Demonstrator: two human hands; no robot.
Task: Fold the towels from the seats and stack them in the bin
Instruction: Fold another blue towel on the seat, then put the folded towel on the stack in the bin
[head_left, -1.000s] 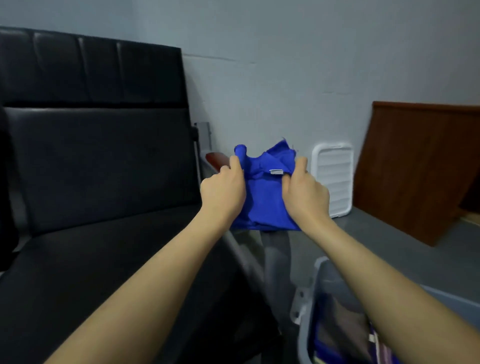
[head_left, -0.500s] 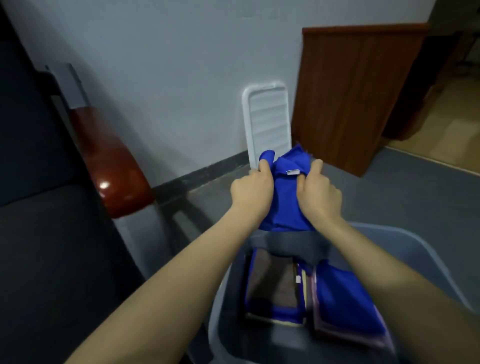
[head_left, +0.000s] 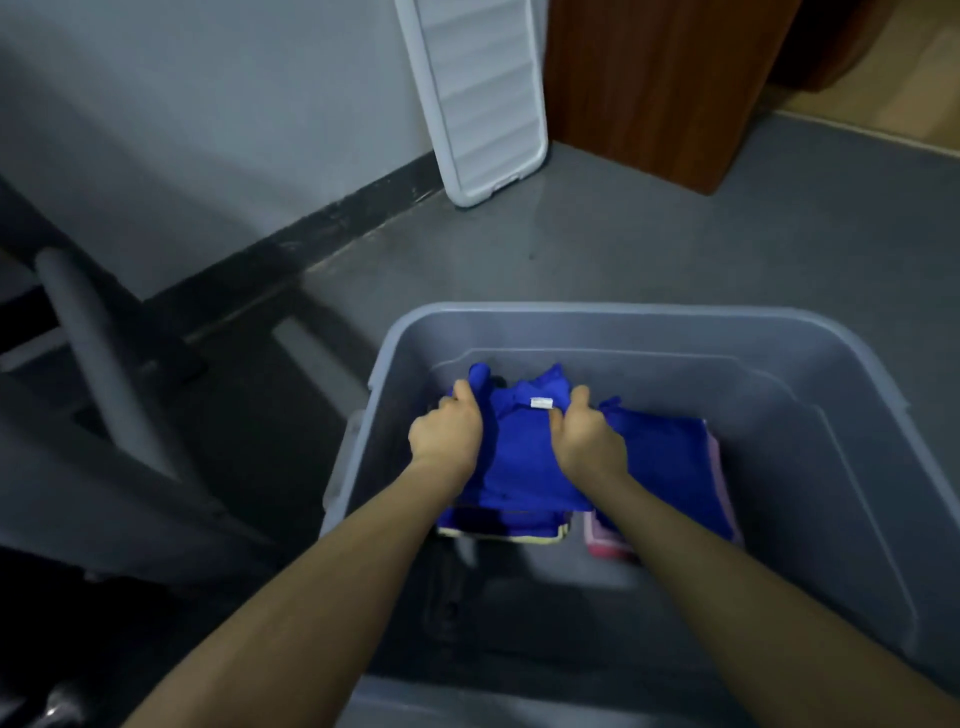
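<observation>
Both hands — left (head_left: 447, 434), right (head_left: 589, 441) — gripping folded blue towel (head_left: 524, 457) inside grey bin (head_left: 623, 317), above stacked towels (head_left: 670, 462).

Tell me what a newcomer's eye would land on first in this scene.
The bright blue folded towel stands out first, gripped by the left hand and right hand inside the grey plastic bin, over the left stack of towels. Behind the bin, a white ribbed lid leans against the wall.
</observation>
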